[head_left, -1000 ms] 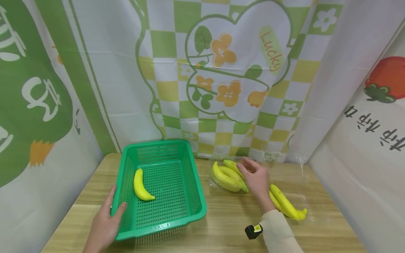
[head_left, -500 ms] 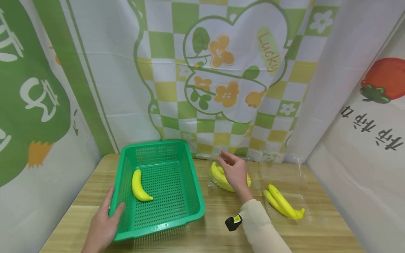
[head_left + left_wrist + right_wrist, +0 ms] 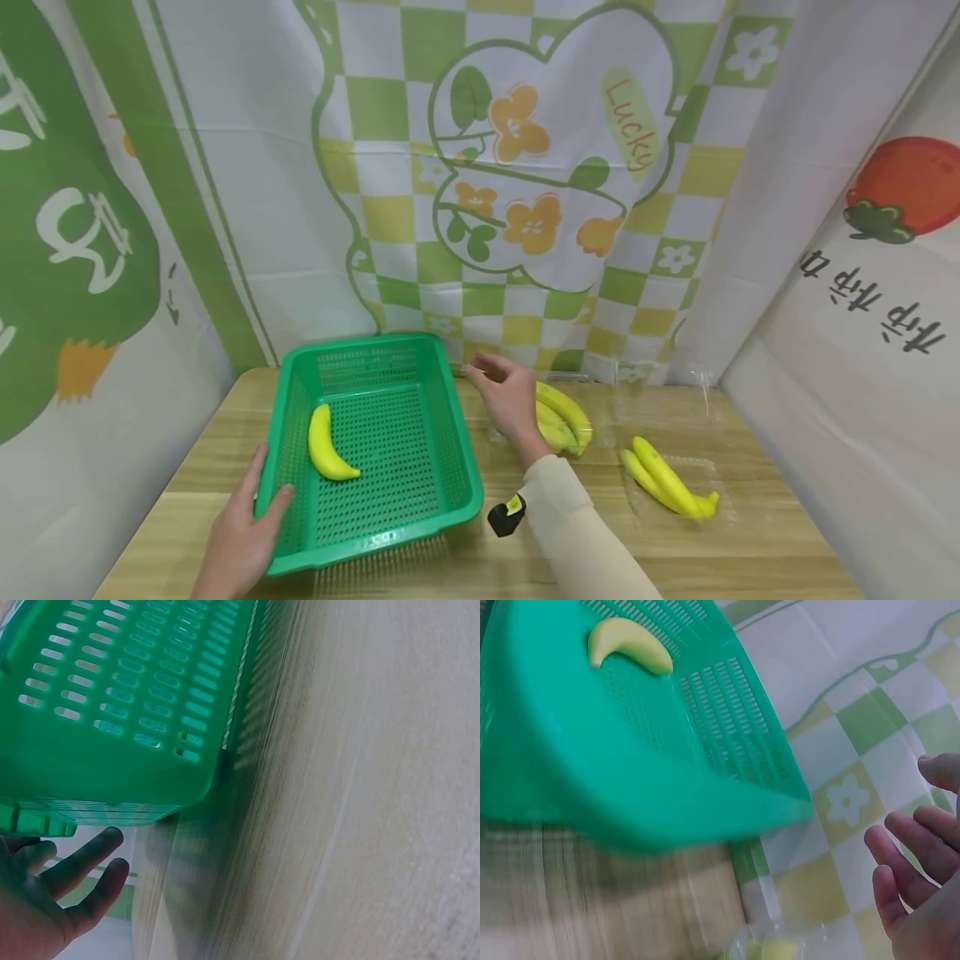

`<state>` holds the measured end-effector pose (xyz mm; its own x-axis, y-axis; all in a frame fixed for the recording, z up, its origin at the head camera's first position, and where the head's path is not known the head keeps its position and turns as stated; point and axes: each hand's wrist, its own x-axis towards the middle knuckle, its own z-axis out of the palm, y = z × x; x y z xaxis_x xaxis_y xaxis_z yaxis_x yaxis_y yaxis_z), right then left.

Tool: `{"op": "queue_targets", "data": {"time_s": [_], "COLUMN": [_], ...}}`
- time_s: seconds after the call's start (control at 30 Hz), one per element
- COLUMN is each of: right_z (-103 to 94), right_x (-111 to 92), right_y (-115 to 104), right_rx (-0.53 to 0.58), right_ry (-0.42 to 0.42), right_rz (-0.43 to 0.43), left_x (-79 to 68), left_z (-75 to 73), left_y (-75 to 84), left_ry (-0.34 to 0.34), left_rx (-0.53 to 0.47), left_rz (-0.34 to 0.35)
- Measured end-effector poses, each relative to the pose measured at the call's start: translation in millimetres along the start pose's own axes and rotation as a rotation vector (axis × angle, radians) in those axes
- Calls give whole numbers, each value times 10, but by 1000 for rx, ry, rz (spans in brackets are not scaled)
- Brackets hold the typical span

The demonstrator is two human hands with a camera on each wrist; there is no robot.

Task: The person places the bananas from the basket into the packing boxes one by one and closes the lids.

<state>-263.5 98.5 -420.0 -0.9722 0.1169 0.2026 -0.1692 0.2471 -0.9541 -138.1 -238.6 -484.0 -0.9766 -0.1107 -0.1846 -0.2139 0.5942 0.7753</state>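
Observation:
A green plastic basket (image 3: 397, 533) stands on the table with one yellow banana (image 3: 325, 446) lying inside at the left. My left hand (image 3: 243, 525) holds the basket's left rim, the thumb over the edge; in the left wrist view, several of its fingers (image 3: 82, 862) spread loosely below the rim. Between the basket and a clear plastic box of bananas (image 3: 558, 417) hovers my right hand (image 3: 510, 400), partly covering that bunch. In the right wrist view its fingers (image 3: 907, 859) are relaxed and apart, with nothing between them.
More bananas (image 3: 667, 479) lie in a second clear box (image 3: 705, 475) at the right, its lid raised behind. A patterned cloth (image 3: 525, 317) hangs along the table's back edge. The wooden table (image 3: 720, 558) runs toward the front.
My right hand has moved left across the bunch in the middle box, toward the basket, uncovering the bananas at the right. My left hand and the banana in the basket stay put.

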Motion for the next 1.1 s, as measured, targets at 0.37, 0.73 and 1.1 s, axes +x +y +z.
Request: {"op": "queue_targets", "data": {"time_s": [0.37,0.73,1.1], "right_z": [353,639,903], "right_x": [-3,-31,-71], "right_y": [-153,-248,-349], "right_rx": [36,41,103], "right_ry": [-46,-96,-157], "right_rz": [1,47,47], "left_x": [-10,-11,-6], "left_z": [-9,-15,-12], "left_y": [18,24,12], "left_ry": [-21,-29,-15], "left_rx": [1,8,3], "left_rz": [-19,-28,-10]}}
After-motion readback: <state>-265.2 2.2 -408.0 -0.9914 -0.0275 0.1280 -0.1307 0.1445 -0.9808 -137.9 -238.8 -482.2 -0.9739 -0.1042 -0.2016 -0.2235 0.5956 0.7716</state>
